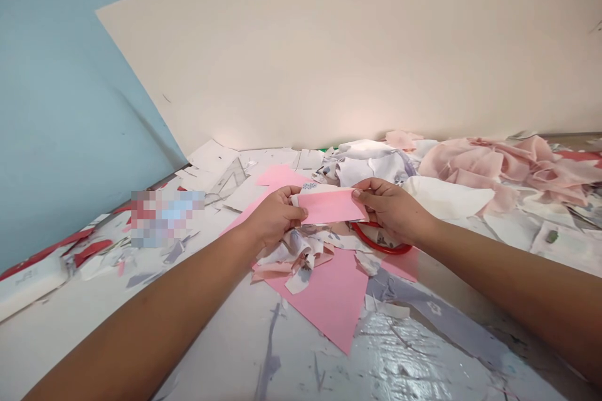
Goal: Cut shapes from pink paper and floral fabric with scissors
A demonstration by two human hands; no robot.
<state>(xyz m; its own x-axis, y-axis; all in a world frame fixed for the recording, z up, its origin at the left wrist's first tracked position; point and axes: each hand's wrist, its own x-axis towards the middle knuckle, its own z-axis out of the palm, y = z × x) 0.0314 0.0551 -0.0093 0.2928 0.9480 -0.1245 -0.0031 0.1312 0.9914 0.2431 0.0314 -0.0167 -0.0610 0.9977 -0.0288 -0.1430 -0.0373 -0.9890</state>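
My left hand [277, 218] pinches the left end of a small pink paper strip [329, 207]. At the strip's right end, my right hand [388, 203] grips it between thumb and fingers. A whitish layer with a bluish print [311, 187] shows along the strip's top edge; whether it is fabric or paper I cannot tell. Just under my right hand lies a red loop-shaped handle [383, 247], its other parts hidden. Cut scraps [301, 254] are heaped below the strip, on top of a larger pink sheet [332, 301].
Crumpled pale pink cloth [498, 169] and white cloth [444, 195] are piled at the right. A clear set square [231, 177] lies at the back left. Behind stands a large cream board [348, 50] against a blue wall [70, 88]. Scraps litter the white tabletop [207, 341].
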